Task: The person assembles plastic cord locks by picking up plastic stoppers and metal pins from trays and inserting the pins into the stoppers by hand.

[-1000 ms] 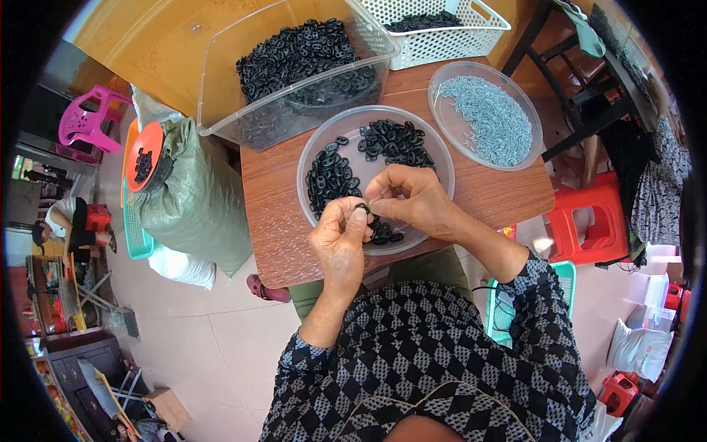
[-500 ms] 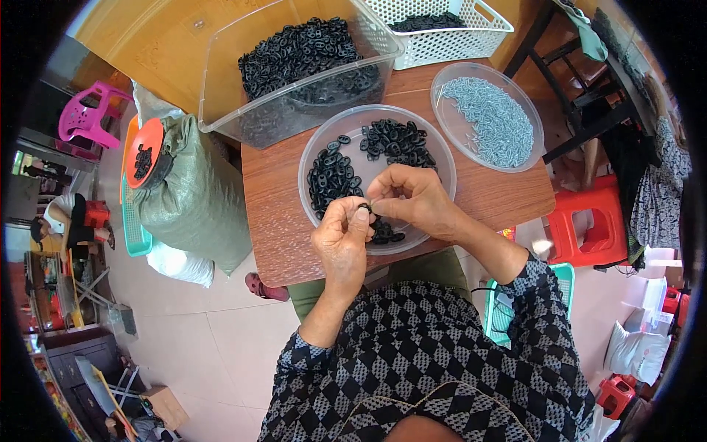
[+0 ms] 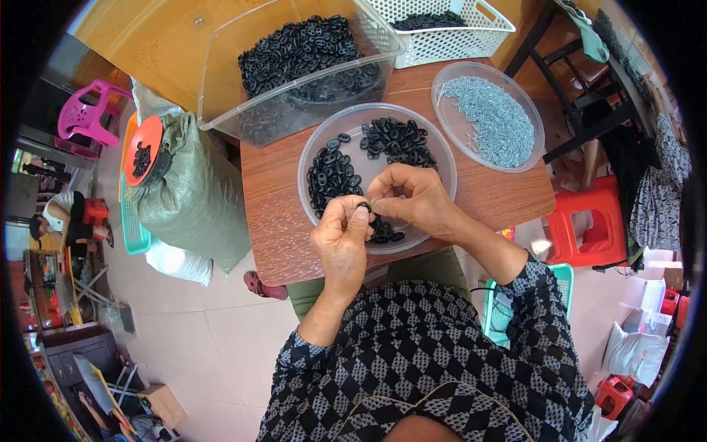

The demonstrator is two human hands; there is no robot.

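Observation:
Between the thumb and fingertips of my left hand [image 3: 342,239] is a small black plastic piece [image 3: 364,207]. My right hand [image 3: 417,199] meets it there, thumb and forefinger pinched together against the piece; whatever is in that pinch is too small to make out. Both hands are over the near part of a round clear tray [image 3: 356,156]. Inside lie loose black oval pieces with two holes, in a left pile [image 3: 329,177], a far pile [image 3: 398,140] and a near pile [image 3: 386,231] partly hidden by my hands.
A clear bin [image 3: 221,112] of black pieces and a white perforated basket [image 3: 449,46] stand at the back. Silvery screws [image 3: 497,121] fill a shallow round dish at the right. Left of the wooden table [image 3: 272,243] is a sack [image 3: 195,191]; a red stool [image 3: 589,228] stands right.

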